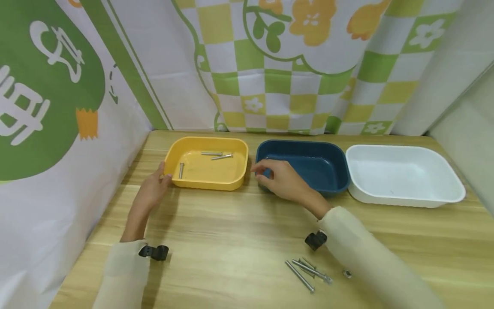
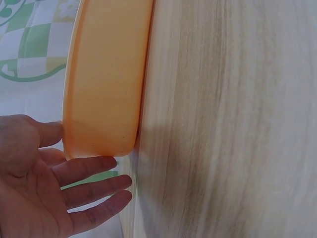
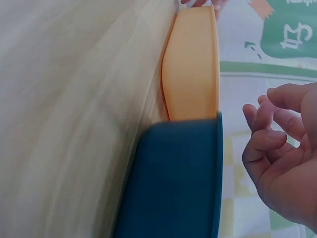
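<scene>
My left hand [image 1: 152, 189] touches the left end of a yellow tray [image 1: 210, 185]. In the left wrist view the thumb meets the rim, while the other fingers [image 2: 94, 193] reach out fairly straight beside the end wall. Three metal screws lie inside this tray: one upright one [image 1: 181, 171] near the left wall and two crossing close together [image 1: 221, 157] toward the back. Over the left rim of a dark blue tray [image 1: 328, 167] hovers my right hand [image 1: 283, 179]. Its fingers are loosely bent with nothing between them, as the right wrist view also shows.
A white tray [image 1: 405, 200] stands right of the blue one. Several screws [image 1: 300, 277] lie on the wooden table [image 1: 216, 244] near the right forearm, with a small metal nut [image 1: 347, 274] beside them. A patterned cloth [image 1: 278, 81] hangs behind the trays.
</scene>
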`<state>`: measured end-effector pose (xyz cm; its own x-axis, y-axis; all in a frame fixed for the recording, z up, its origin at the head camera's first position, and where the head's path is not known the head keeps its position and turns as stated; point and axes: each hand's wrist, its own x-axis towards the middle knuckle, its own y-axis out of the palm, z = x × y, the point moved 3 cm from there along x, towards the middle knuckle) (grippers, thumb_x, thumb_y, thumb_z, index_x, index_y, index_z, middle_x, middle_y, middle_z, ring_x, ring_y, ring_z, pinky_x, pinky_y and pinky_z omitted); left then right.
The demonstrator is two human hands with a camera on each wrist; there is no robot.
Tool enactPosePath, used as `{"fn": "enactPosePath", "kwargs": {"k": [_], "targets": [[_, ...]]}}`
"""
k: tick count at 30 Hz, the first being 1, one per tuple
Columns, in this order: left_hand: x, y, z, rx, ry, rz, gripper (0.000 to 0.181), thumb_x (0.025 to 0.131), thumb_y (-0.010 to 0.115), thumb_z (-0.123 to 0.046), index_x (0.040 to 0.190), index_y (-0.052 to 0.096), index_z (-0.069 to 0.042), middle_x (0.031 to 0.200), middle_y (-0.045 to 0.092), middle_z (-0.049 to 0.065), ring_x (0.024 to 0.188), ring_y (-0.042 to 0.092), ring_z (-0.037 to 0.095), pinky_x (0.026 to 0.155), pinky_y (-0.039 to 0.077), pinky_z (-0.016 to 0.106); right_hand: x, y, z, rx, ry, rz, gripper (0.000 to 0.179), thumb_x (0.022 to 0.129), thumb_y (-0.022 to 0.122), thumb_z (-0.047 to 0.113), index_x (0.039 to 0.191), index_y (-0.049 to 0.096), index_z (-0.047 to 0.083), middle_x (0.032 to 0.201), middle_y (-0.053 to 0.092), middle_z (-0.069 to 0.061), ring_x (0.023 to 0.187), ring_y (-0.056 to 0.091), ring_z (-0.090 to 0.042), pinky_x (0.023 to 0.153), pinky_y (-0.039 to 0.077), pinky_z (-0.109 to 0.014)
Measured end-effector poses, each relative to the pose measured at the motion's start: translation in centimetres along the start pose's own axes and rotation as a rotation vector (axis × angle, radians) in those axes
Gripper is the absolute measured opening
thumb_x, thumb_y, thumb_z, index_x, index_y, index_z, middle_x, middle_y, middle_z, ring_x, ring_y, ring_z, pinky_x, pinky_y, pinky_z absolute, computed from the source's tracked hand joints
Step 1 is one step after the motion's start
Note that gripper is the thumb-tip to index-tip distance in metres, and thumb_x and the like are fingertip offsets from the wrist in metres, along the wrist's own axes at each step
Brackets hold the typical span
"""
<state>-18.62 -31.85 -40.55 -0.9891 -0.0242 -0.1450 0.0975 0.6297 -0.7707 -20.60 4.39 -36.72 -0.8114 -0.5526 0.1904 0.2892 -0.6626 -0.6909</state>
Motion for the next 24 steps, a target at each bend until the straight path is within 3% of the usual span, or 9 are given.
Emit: {"fn": "enactPosePath", "kwargs": {"k": [12,20,24], "targets": [[0.1,-0.2,-0.2,0.008,0.004,0.018,0.063,0.111,0.035,-0.026,0.157,0.004,0.003,0.15,0.029,0.037,0.131,0.043,0.051,0.107,0.032,0.063,-7.1,-2.4,-2.4,-0.015,0.051,-0.035,0.022,0.096,0.067,0.006,0.118,0.07,0.006,0.095,0.068,0.0,0.054,0.048,-0.011,0.05,0.042,-0.028],[-0.1,-0.2,-0.4,0.033,0.029,0.014,0.063,0.11,0.035,-0.024,0.156,0.004,0.005,0.15,0.028,0.037,0.131,0.04,0.053,0.107,0.03,0.064,-11.0,-3.0,-2.9,-0.024,0.103,-0.056,0.026,0.094,0.069,0.005,0.12,0.068,0.009,0.093,0.068,0.002,0.056,0.048,-0.007,0.051,0.043,-0.026],[0.0,-0.2,-0.5,0.045,0.03,0.009,0.062,0.11,0.035,-0.024,0.156,0.006,0.006,0.149,0.029,0.038,0.132,0.039,0.053,0.108,0.029,0.063,-12.7,-3.1,-2.6,0.025,0.142,-0.065,0.027,0.095,0.068,0.004,0.121,0.067,0.008,0.094,0.068,0.0,0.052,0.045,-0.006,0.047,0.041,-0.025]]}}
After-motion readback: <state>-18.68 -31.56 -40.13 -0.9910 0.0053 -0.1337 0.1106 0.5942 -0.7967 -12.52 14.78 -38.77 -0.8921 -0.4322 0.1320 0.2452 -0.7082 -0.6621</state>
